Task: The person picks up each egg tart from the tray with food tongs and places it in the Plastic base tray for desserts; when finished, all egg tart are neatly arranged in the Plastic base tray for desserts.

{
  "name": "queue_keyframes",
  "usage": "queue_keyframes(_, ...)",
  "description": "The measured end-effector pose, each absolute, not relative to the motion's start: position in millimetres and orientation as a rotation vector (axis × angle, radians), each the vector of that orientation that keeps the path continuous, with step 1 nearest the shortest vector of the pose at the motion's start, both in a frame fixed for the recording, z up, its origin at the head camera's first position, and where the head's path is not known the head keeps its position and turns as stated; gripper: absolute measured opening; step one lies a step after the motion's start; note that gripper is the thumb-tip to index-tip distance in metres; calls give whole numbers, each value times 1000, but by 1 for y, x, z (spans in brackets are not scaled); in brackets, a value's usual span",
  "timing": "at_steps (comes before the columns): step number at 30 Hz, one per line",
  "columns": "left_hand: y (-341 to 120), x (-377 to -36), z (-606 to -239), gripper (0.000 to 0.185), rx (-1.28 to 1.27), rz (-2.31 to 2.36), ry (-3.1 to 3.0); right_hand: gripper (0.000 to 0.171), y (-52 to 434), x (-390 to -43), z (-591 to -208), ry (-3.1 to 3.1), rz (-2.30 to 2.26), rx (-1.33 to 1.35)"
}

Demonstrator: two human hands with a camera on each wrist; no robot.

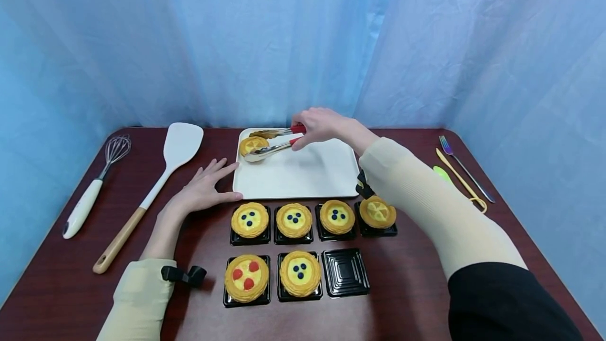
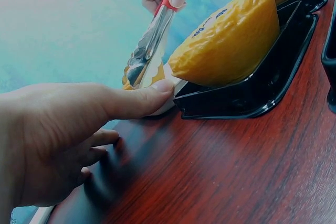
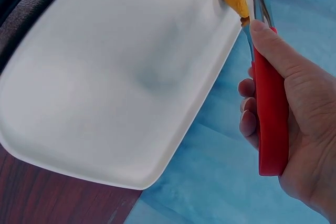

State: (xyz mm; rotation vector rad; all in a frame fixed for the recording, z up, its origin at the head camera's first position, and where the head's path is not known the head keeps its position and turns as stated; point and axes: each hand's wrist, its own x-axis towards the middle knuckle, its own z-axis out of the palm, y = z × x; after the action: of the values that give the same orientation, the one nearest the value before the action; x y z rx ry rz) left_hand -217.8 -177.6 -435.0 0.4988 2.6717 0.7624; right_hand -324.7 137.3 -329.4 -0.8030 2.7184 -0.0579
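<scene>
right hand (image 1: 318,125): gripping the red-handled tongs (image 1: 276,142), fingers curled around the handles and squeezing them in on the last tart (image 1: 253,145), which is sitting at about the 10 o'clock corner of the white tray (image 1: 307,172)

left hand (image 1: 204,189): lying flat on the table (image 1: 416,278) at the tray's 8 o'clock corner, fingers spread and relaxed, thumb tip pressing against the tray edge, holding nothing

tart: still resting on the tray as far as I can tell; the tong tips are sitting on either side of it, one above and one at its near edge

step in hand: looks like the pickup bit, tongs closing on the tart while the other hand is steadying the tray

empty black cup (image 1: 345,271): sitting at 6 o'clock from the tray, in the near row, right of the two filled cups

filled cups: six tarts already sitting in their black holders, four in the far row, two in the near

next move, my guess: a firm but gentle squeeze so the crust isn't cracking, a straight lift, then carrying it over the far row and down to that free cup
</scene>
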Motion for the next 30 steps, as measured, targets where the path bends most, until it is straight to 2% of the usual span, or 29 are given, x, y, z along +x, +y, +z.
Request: queue_keyframes(30,-175,-219,-437,93,488,748,2678,59,142,-320,-324,2718,-32,-835)
